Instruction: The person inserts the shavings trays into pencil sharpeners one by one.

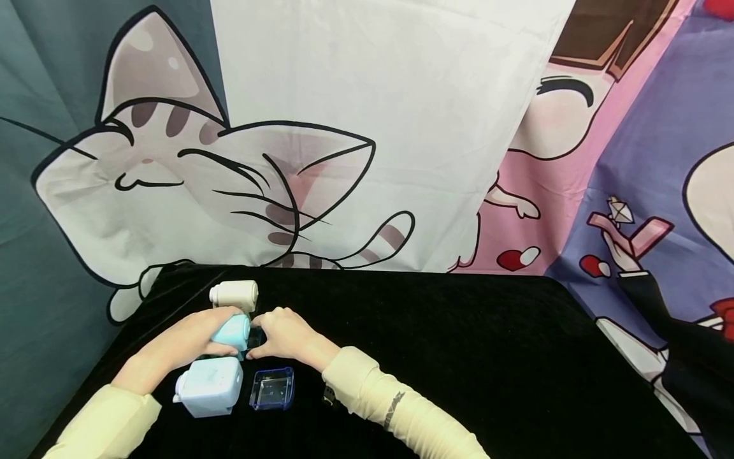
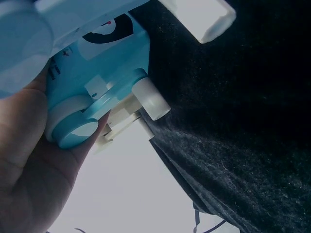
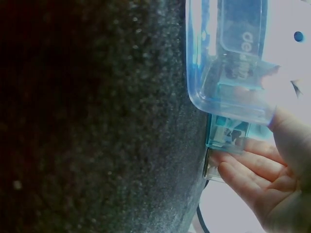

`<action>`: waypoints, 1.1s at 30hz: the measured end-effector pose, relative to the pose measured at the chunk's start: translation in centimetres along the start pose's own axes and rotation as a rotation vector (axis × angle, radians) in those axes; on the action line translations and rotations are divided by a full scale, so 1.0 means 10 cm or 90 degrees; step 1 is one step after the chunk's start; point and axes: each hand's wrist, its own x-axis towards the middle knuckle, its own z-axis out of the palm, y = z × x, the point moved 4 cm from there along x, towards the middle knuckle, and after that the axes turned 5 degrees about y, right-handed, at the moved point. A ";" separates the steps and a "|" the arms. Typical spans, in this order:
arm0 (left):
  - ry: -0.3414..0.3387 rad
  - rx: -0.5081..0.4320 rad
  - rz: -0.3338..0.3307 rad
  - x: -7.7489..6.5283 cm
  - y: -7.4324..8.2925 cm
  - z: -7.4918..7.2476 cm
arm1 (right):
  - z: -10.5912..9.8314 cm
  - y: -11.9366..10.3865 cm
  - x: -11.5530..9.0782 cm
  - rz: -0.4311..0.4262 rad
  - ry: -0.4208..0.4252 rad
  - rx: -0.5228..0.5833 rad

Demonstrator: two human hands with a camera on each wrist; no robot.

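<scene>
My left hand (image 1: 197, 331) grips a teal crank pencil sharpener (image 1: 231, 333), thumb on the near side and fingers over the far side. Its crank and round knob show in the left wrist view. My right hand (image 1: 288, 335) faces it from the right and pinches its clear teal shavings drawer (image 3: 226, 133) between thumb and fingers. Nearer the body sits a light blue sharpener (image 1: 212, 386). To its right lies a clear blue drawer (image 1: 272, 390), apart from it. In the right wrist view that blue drawer partly covers the teal one and the thumb.
A cream sharpener (image 1: 236, 294) stands behind the teal one, close to the left fingers. Black cloth (image 1: 436, 357) covers the table and stretches off to the right. A printed cat curtain (image 1: 355, 191) hangs along the table's back edge.
</scene>
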 end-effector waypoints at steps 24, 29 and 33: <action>0.008 -0.012 0.002 0.00 -0.02 -0.03 | -0.03 0.12 -0.01 0.041 -0.013 0.044; 0.006 -0.014 -0.006 0.00 -0.03 0.00 | -0.01 0.10 -0.01 0.041 -0.015 0.061; -0.001 -0.014 -0.011 -0.01 -0.04 0.01 | 0.00 0.09 0.00 0.036 -0.007 0.063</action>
